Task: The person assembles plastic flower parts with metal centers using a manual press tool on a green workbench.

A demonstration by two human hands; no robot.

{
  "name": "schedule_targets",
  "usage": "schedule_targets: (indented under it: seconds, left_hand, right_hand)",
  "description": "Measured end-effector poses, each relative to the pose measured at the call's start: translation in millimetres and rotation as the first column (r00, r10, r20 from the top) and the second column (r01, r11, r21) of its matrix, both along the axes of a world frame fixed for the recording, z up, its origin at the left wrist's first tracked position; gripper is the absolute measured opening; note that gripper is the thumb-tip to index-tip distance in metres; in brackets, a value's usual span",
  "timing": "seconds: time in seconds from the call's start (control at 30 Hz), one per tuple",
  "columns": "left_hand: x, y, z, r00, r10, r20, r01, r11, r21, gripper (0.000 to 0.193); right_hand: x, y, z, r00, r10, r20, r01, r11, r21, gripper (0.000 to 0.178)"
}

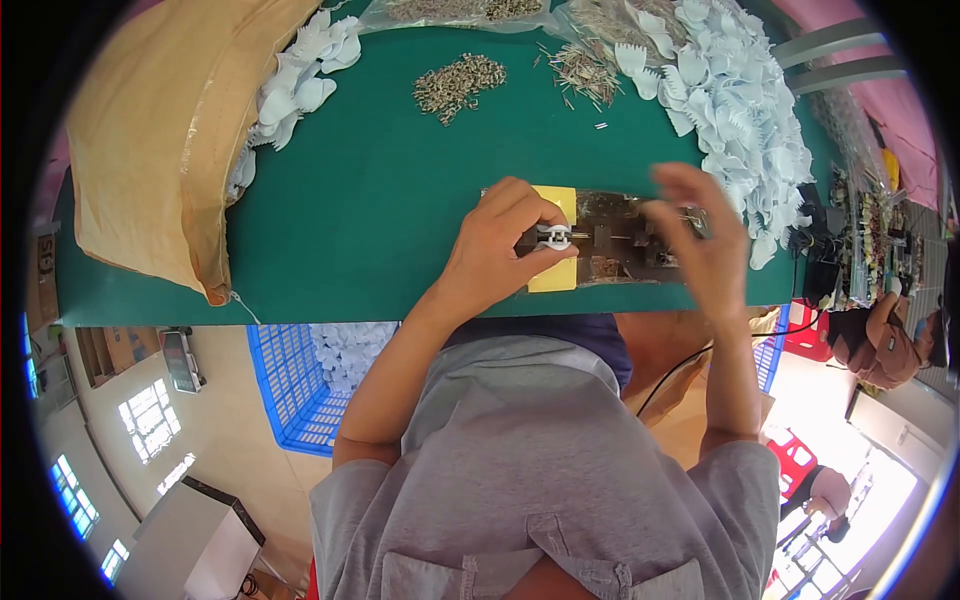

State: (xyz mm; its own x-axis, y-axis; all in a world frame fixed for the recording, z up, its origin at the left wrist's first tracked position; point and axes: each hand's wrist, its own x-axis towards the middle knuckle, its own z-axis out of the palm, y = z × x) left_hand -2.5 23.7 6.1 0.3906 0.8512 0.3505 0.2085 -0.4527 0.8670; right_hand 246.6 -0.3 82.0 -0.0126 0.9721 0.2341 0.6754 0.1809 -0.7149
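Between the thumb and fingers of my left hand [497, 243] is a small white plastic claw clip [556, 237], pinched at the left end of a dark metal jig [612, 268]. A yellow plate [553, 280] lies under that end, close to my fingertips. My right hand [708, 240] hovers over the jig's right end, blurred by motion. Its thumb and fingers are apart, with nothing visible between them. Loose white toothed clip halves [735, 110] are heaped beyond my right hand. Farther back on the green table [350, 220] sit a pile of small metal springs [460, 86] and a pile of thin metal pins [588, 74].
A big tan sack [165, 130] stands at the left, with more white clip halves [300, 80] spilling beside it. Clear plastic bags [455, 12] lie along the far edge. Below the table is a blue basket [290, 390] of white pieces. A black cable [680, 370] hangs at the right.
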Motion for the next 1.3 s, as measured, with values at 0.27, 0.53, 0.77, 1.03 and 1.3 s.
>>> schedule_targets:
  seconds: [0.27,0.53,0.77,1.03,1.3]
  left_hand:
    - [2,5,9,1.0,0.014,-0.027,-0.012,0.998,0.061,0.025]
    - [5,6,1,0.999,0.033,-0.041,-0.03,0.998,0.055,0.025]
    - [9,4,-4,0.997,0.063,0.049,-0.067,0.994,0.082,0.027]
    - [14,4,-1,0.998,0.046,0.052,-0.046,0.999,-0.002,0.024]
    - [7,1,-7,0.996,0.052,0.07,-0.057,0.995,0.078,0.023]
  right_hand:
    - [120,-44,-24,0.879,-0.12,0.461,0.063,0.988,0.138,0.019]
    - [154,-16,8,0.837,-0.122,-0.533,0.142,0.99,-0.004,0.017]
    - [70,-11,37,0.972,0.009,-0.235,-0.016,1.0,-0.027,0.011]
    - [57,-1,28,0.912,-0.092,-0.4,0.084,0.996,-0.04,0.035]
    - [51,2,20,0.854,-0.107,-0.509,0.119,0.993,-0.009,0.039]
